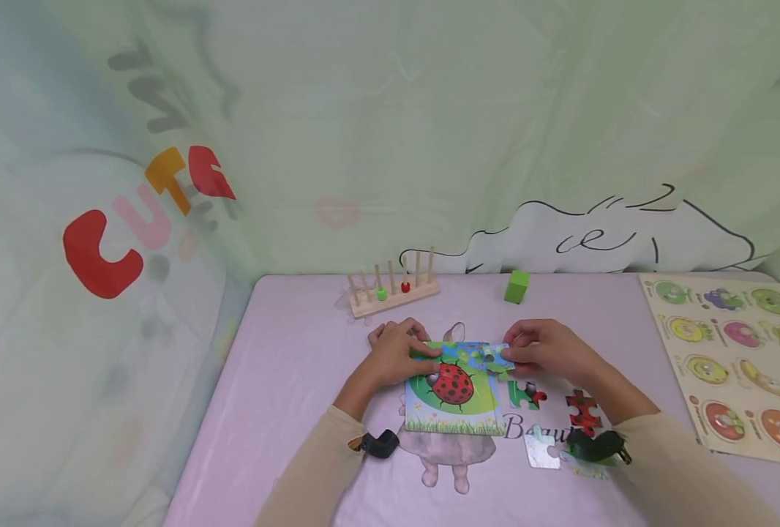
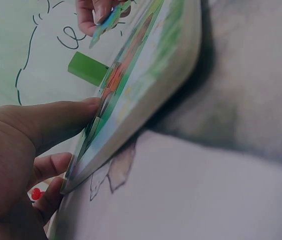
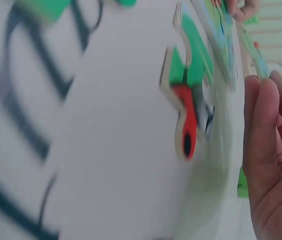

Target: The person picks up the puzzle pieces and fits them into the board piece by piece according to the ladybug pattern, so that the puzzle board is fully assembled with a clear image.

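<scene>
A ladybug jigsaw board [image 1: 452, 421] lies in front of me on the pink cloth. My left hand [image 1: 395, 356] holds its upper left edge, the thumb [image 2: 66, 122] over the face and fingers at the rim. At the board's upper right, my right hand [image 1: 551, 351] pinches a blue-and-green jigsaw piece [image 1: 493, 356] between thumb and fingers. In the right wrist view that piece [image 3: 257, 57] is seen nearly edge-on. Loose pieces lie right of the board: a green, red and black one [image 1: 520, 395], a red spotted one [image 1: 582, 411] and a pale one [image 1: 541, 448].
Another loose green piece [image 1: 586, 467] lies partly under the right wrist's black camera [image 1: 597, 445]. Behind the board stand a wooden peg rack [image 1: 396, 298] with beads and a green block [image 1: 516, 287]. A wooden fruit puzzle board [image 1: 699, 380] lies at the right.
</scene>
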Motion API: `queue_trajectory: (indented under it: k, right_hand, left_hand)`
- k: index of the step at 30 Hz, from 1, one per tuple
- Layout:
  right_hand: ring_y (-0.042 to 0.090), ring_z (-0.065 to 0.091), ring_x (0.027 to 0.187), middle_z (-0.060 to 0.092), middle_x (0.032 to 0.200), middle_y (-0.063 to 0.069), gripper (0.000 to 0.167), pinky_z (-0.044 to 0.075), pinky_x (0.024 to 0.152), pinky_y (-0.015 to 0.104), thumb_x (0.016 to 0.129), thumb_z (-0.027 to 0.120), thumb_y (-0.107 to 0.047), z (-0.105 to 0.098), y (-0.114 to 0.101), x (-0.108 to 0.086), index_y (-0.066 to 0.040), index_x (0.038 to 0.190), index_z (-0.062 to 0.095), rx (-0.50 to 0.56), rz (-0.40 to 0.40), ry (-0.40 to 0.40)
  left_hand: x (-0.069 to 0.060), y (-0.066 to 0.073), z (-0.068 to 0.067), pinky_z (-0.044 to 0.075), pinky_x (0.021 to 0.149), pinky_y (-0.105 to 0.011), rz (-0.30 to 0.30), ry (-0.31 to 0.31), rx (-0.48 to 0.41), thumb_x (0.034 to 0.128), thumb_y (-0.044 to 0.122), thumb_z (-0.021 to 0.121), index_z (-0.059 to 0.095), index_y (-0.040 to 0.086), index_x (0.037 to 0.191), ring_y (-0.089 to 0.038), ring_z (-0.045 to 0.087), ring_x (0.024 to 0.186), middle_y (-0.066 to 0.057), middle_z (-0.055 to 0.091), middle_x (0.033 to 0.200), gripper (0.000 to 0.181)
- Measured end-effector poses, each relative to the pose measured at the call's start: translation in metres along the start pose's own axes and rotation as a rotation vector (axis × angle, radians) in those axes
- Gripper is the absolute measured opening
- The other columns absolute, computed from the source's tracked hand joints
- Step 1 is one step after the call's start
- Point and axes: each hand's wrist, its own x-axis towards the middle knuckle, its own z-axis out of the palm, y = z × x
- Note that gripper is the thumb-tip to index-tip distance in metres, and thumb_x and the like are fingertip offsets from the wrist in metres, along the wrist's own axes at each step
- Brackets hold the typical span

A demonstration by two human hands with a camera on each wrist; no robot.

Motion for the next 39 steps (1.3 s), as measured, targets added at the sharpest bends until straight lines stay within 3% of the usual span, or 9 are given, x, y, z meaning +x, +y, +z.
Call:
queue_trajectory:
  k: [23, 32, 39]
  right_hand:
    - [0.015, 0.063, 0.066, 0.065, 0.084, 0.007, 0.025, 0.055, 0.062, 0.024, 0.09, 0.079, -0.019, 0.031, -0.027, 0.015, -0.002, 0.103, 0.067, -0.029, 0.079, 0.026]
    - [0.014, 0.059, 0.06, 0.063, 0.067, 0.002, 0.024, 0.046, 0.062, 0.028, 0.085, 0.082, -0.023, 0.037, -0.034, 0.017, -0.005, 0.091, 0.067, -0.184, 0.062, 0.084]
    - [0.015, 0.057, 0.062, 0.062, 0.071, 0.003, 0.028, 0.044, 0.059, 0.028, 0.084, 0.084, -0.028, 0.036, -0.034, 0.017, -0.005, 0.091, 0.068, -0.258, 0.05, 0.099]
  left_hand:
    - [0.0, -0.001, 0.001, 0.018, 0.11, -0.058, 0.01, 0.01, 0.002, 0.0846, 0.044, 0.082, 0.081, 0.035, 0.108, -0.018, 0.046, 0.106, 0.01, 0.058, 0.115, 0.025]
    - [0.0, -0.001, 0.001, 0.018, 0.109, -0.058, 0.006, 0.003, 0.009, 0.085, 0.044, 0.081, 0.08, 0.035, 0.109, -0.019, 0.046, 0.107, 0.01, 0.057, 0.115, 0.025]
    - [0.0, 0.0, 0.001, 0.019, 0.109, -0.057, 0.005, 0.001, 0.016, 0.0852, 0.044, 0.081, 0.08, 0.035, 0.109, -0.019, 0.046, 0.107, 0.01, 0.057, 0.115, 0.025]
